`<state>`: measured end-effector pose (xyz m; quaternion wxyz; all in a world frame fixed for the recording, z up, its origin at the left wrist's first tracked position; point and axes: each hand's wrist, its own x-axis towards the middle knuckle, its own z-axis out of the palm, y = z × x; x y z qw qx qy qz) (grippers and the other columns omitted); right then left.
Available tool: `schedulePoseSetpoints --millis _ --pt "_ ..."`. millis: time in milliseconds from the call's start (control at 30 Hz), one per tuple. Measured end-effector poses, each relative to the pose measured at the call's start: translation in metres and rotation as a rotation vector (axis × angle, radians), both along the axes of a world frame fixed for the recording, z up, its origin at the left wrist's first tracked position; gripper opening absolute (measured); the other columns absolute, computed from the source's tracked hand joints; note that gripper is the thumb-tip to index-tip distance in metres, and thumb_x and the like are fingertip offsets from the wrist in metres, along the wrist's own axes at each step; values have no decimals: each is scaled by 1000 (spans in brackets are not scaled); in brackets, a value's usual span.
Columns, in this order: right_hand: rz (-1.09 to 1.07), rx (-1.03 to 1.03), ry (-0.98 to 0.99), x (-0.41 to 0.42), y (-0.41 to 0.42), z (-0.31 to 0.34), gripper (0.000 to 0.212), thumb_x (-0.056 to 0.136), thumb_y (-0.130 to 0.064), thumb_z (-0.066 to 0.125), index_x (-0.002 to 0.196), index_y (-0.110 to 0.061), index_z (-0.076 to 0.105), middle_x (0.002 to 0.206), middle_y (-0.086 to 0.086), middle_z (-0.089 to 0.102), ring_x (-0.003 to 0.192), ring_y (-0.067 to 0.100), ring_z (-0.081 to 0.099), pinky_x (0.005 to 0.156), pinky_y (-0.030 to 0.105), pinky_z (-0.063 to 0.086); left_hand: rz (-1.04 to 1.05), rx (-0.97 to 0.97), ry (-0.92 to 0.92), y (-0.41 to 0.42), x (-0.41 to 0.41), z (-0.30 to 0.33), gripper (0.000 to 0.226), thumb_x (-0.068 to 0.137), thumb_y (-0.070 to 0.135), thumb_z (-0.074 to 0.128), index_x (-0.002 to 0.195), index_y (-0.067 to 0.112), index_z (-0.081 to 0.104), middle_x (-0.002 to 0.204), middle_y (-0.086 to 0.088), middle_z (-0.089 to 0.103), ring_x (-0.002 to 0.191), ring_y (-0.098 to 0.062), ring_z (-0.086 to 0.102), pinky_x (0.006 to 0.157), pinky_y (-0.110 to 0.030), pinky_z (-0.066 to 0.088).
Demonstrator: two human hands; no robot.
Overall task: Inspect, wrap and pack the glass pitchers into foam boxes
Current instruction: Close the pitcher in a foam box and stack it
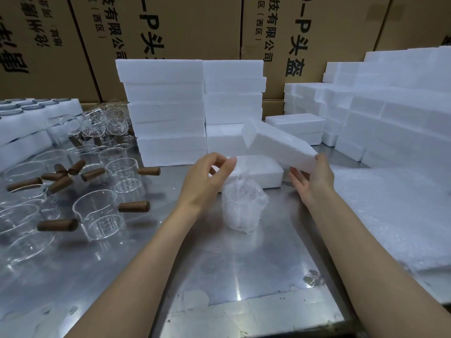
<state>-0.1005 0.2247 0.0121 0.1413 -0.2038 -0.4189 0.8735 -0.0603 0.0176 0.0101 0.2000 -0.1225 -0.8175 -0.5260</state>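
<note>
Left hand [210, 176] pinches wrap atop wrapped pitcher [244, 208], frame centre; right hand [312, 176] grips tilted foam lid [278, 145] above foam box [258, 169] just behind.

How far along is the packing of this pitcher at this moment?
Done: one pitcher is already in bubble wrap, hanging above the steel table. In hand: the left hand pinches the wrap's gathered top, while the right hand holds a foam lid tilted above the open foam box. Left: lowering the pitcher in, closing the box, and the many bare pitchers at left.
</note>
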Motion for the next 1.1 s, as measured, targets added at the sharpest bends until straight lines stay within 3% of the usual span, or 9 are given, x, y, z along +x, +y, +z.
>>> schedulePoseSetpoints --millis 100,267,400,500,567,700,767,967,1100 --pt "11 -18 -6 1 -1 0 18 94 -26 47 111 -20 48 94 1 56 79 19 64 60 28 52 -183 -128 -82 0 13 7 51 61 76 53 94 38 60 92 18 61 70 -7 51 63 -15 40" --pt "31 -92 3 1 0 -1 23 93 -27 49 114 -17 48 100 5 57 81 20 65 57 29 51 -172 -541 -104 1 22 14 82 44 88 55 117 54 44 106 29 47 90 17 45 77 -21 38" --pt "37 -105 0 1 -1 -1 24 93 -28 49 114 -17 48 100 5 58 79 20 65 55 29 49 -40 -776 -54 10 26 14 76 55 84 59 120 47 44 112 24 45 100 0 48 75 -24 35" --pt "40 -115 -2 1 -1 -1 25 92 -28 49 115 -16 49 99 5 58 80 20 65 55 29 49 -133 -712 -61 11 28 16 49 75 49 68 121 44 50 116 20 47 108 -5 49 84 -22 38" --pt "41 -119 0 1 -1 -1 26 93 -29 49 116 -16 49 99 5 58 80 20 65 55 30 49 -262 -647 -109 10 28 18 54 75 32 67 125 42 49 125 20 45 118 -3 43 93 -20 35" --pt "45 -117 10 2 -1 0 26 93 -29 48 115 -16 49 97 5 58 80 20 64 56 29 49 -276 -563 -181 5 26 20 83 65 53 71 138 46 32 138 19 31 132 -5 30 108 -29 31" --pt "44 -118 14 1 -1 0 24 92 -29 47 113 -16 50 96 4 57 79 20 63 56 29 49 -185 -609 -231 1 23 17 90 62 64 77 138 42 33 134 18 37 124 -4 38 99 -24 34" --pt "54 -163 12 2 -2 1 29 91 -27 47 116 -14 50 99 7 58 81 22 63 56 30 50 -101 -426 -202 -9 11 22 65 60 61 78 114 34 53 104 20 59 93 -2 57 75 -15 42" --pt "42 -219 21 3 -1 1 35 91 -27 48 123 -13 50 104 8 58 84 22 64 59 31 51 24 -235 -104 -22 -9 42 65 71 47 79 125 27 48 116 9 56 102 -12 56 84 -25 45"
